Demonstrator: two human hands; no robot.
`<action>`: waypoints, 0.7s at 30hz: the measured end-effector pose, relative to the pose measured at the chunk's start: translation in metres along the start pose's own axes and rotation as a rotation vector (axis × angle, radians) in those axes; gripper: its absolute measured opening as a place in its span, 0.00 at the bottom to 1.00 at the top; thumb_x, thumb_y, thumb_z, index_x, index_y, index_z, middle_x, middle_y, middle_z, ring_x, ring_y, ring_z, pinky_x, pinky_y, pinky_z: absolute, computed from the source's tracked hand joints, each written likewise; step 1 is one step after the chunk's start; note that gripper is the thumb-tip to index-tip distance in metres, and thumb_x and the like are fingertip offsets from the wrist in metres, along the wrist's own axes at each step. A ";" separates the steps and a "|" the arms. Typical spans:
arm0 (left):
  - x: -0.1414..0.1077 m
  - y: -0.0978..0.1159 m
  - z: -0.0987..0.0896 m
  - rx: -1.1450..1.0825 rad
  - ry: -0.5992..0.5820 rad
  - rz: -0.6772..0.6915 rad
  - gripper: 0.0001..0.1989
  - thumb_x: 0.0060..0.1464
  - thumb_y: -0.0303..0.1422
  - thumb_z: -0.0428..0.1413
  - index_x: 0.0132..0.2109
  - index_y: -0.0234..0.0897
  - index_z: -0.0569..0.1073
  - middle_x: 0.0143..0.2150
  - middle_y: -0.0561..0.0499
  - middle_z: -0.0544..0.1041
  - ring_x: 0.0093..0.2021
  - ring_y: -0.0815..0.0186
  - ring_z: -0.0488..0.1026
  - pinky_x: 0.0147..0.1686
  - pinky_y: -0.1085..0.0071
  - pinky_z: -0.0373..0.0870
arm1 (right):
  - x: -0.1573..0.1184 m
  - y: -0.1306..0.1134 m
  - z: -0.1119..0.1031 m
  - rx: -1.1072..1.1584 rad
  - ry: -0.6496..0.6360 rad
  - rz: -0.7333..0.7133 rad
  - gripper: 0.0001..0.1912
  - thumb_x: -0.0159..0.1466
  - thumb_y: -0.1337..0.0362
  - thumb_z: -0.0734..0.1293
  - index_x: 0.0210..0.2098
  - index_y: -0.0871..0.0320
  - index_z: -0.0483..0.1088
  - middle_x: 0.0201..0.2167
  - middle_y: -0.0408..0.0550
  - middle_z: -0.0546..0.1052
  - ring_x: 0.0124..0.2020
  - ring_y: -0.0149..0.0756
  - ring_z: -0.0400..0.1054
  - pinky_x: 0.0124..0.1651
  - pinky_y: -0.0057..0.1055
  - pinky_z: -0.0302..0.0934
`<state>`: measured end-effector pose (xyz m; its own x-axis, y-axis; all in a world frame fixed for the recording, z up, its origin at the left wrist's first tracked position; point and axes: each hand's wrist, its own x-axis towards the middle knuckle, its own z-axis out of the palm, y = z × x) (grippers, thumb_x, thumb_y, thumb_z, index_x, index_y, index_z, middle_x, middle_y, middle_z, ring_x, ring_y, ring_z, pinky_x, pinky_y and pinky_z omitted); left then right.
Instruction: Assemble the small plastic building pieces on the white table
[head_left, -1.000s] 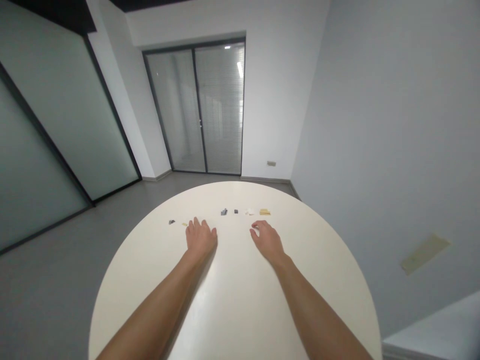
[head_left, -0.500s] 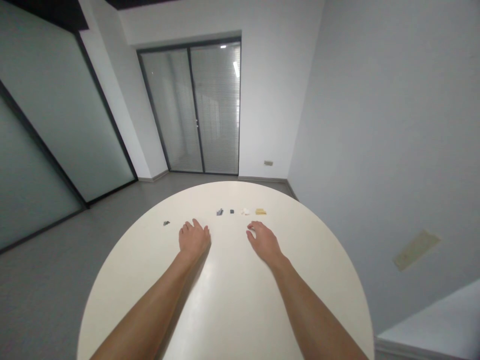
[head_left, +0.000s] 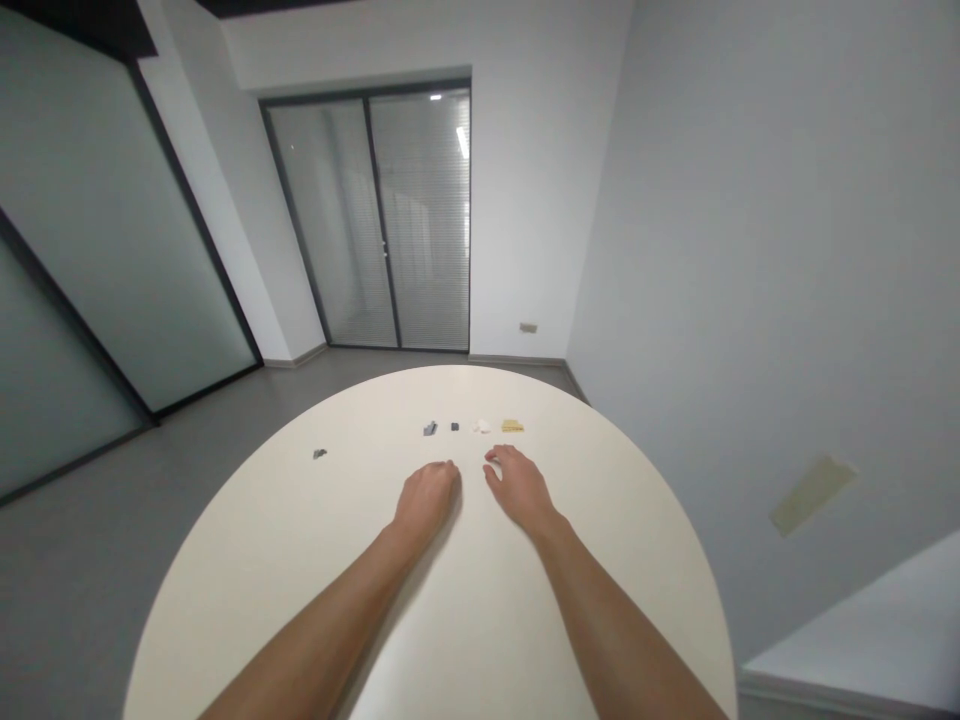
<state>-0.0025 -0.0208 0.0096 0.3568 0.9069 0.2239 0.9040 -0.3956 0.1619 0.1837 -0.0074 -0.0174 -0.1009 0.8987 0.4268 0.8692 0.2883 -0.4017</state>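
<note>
Over the middle of the white round table (head_left: 465, 620), my left hand (head_left: 427, 495) is closed, its fingers curled under; whether anything is in them is hidden. To its right, my right hand (head_left: 519, 488) rests low over the tabletop with thumb and fingers apart, holding nothing visible. Beyond both hands lies a row of small items: a grey-blue piece (head_left: 430, 428), a tiny dark piece (head_left: 454, 427), some white bits (head_left: 482, 427) and a flat yellow piece (head_left: 512, 426). A small dark grey piece (head_left: 320, 454) lies apart on the left. They are too small to name surely.
The table's curved far edge (head_left: 450, 367) faces a glass door (head_left: 420, 220) with blinds. Frosted glass panels (head_left: 97, 200) stand on the left. A grey wall (head_left: 712, 250) with a beige plate (head_left: 814, 495) runs close along the right.
My left hand has moved right, away from the dark grey piece and toward my right hand, and its spread fingers have curled in. The view has shifted slightly; my right hand keeps its pose.
</note>
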 end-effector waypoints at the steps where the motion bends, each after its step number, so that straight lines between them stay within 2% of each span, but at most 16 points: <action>1: 0.001 0.001 -0.001 -0.020 -0.009 0.015 0.16 0.63 0.25 0.45 0.43 0.37 0.78 0.42 0.41 0.80 0.44 0.57 0.78 0.45 0.65 0.71 | 0.000 0.000 0.000 -0.002 -0.002 -0.002 0.08 0.67 0.65 0.63 0.45 0.57 0.71 0.45 0.49 0.77 0.48 0.39 0.70 0.54 0.34 0.61; 6: 0.009 0.003 -0.008 -0.060 -0.065 0.015 0.17 0.58 0.23 0.48 0.42 0.39 0.81 0.39 0.42 0.82 0.42 0.57 0.78 0.46 0.65 0.70 | 0.001 0.000 -0.002 -0.028 -0.012 -0.010 0.09 0.67 0.65 0.63 0.45 0.57 0.72 0.46 0.50 0.77 0.49 0.40 0.70 0.54 0.36 0.61; 9: 0.014 0.004 -0.006 -0.089 -0.071 0.038 0.18 0.57 0.23 0.48 0.43 0.40 0.81 0.40 0.42 0.82 0.43 0.57 0.79 0.47 0.64 0.71 | 0.002 -0.002 -0.004 -0.053 -0.018 -0.020 0.10 0.67 0.64 0.63 0.45 0.56 0.72 0.47 0.51 0.77 0.50 0.40 0.69 0.55 0.36 0.60; 12: 0.017 0.002 0.004 -0.151 -0.021 0.078 0.18 0.59 0.24 0.47 0.47 0.40 0.80 0.44 0.44 0.82 0.46 0.59 0.78 0.51 0.65 0.70 | 0.004 -0.003 -0.006 -0.054 -0.042 -0.065 0.10 0.67 0.66 0.62 0.45 0.56 0.74 0.47 0.51 0.77 0.51 0.41 0.68 0.55 0.36 0.59; 15: 0.018 -0.004 0.013 -0.234 0.076 0.070 0.17 0.60 0.25 0.48 0.49 0.38 0.78 0.49 0.46 0.80 0.49 0.62 0.76 0.53 0.68 0.70 | 0.006 -0.004 -0.006 -0.014 -0.068 -0.105 0.11 0.67 0.69 0.62 0.44 0.55 0.75 0.47 0.49 0.77 0.51 0.39 0.68 0.56 0.35 0.59; 18: 0.020 -0.011 0.019 -0.333 0.139 0.047 0.16 0.58 0.23 0.50 0.50 0.39 0.76 0.49 0.48 0.80 0.48 0.64 0.77 0.52 0.69 0.71 | 0.007 -0.003 -0.006 0.034 -0.071 -0.109 0.12 0.66 0.69 0.62 0.44 0.55 0.76 0.47 0.49 0.78 0.52 0.38 0.67 0.57 0.34 0.59; 21: 0.021 -0.015 0.022 -0.431 0.151 0.058 0.17 0.56 0.22 0.50 0.50 0.39 0.74 0.48 0.49 0.79 0.44 0.66 0.77 0.50 0.69 0.73 | 0.007 -0.002 -0.005 0.088 -0.060 -0.117 0.11 0.65 0.67 0.65 0.44 0.54 0.77 0.47 0.48 0.78 0.51 0.38 0.68 0.57 0.35 0.59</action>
<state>-0.0032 0.0071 -0.0092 0.3364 0.8631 0.3767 0.6919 -0.4979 0.5228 0.1837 -0.0035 -0.0093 -0.2301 0.8744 0.4272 0.8040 0.4182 -0.4227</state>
